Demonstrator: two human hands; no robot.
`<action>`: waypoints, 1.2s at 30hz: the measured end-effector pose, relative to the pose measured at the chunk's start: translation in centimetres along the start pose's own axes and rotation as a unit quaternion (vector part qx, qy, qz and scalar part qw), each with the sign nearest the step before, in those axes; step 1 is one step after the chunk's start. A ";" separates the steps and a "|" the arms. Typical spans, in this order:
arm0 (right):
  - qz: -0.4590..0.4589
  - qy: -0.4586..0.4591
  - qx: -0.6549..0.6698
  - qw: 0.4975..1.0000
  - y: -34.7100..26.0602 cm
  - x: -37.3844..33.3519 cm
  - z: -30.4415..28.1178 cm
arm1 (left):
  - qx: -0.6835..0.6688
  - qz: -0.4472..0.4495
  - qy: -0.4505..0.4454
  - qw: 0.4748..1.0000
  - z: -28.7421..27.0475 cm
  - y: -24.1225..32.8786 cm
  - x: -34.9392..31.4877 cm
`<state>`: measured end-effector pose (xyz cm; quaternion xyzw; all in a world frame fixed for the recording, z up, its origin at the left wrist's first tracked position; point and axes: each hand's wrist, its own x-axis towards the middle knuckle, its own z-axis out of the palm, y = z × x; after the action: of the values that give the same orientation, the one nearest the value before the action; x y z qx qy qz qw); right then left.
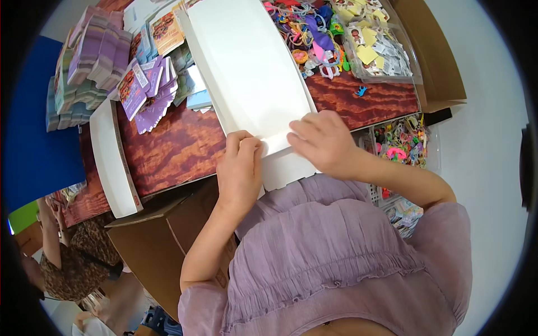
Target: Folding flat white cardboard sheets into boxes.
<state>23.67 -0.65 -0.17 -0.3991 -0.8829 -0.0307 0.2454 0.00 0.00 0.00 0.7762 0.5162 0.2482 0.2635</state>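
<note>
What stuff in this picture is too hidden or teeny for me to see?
All in the head view:
- White box: its far end is cut off by the top edge.
- Right hand: its palm is hidden by its own back.
- Toy bin: partly hidden behind the right forearm.
- Toys: many are too small and tangled to tell apart.
- Other person: cut off by the dark left rim.

The left hand [240,168] grips the near end of a long white box [255,61]; the right hand [327,143] seems to press there too. Purple cards [133,95] lie left, bright little toys [319,36] right.
</note>
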 end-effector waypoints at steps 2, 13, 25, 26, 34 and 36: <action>-0.033 -0.015 0.002 0.999 -0.3 -0.2 0.5 | 0.024 0.022 -0.001 0.999 0.2 0.4 -0.1; 0.012 -0.069 0.150 0.986 -1.4 2.3 1.4 | 0.090 0.162 -0.011 0.983 -0.1 -0.6 -0.8; -0.026 0.001 0.145 0.989 -4.2 2.8 0.8 | -0.597 -0.329 0.066 0.729 -1.2 3.7 -1.5; 0.000 -0.006 0.156 0.988 -4.6 2.9 0.8 | -0.587 -0.319 0.109 0.736 -0.6 3.5 -1.4; 0.102 -0.066 0.247 0.961 -4.4 4.7 0.2 | -0.499 -0.231 0.237 0.801 2.5 4.2 -0.4; 0.101 -0.067 0.239 0.963 -4.6 4.5 0.8 | -0.501 -0.227 0.254 0.795 2.6 4.6 0.2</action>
<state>17.48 -0.45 1.83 -0.4172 -0.8341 0.2328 0.2758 4.82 -1.71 1.15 0.3045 0.5296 0.5936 0.5239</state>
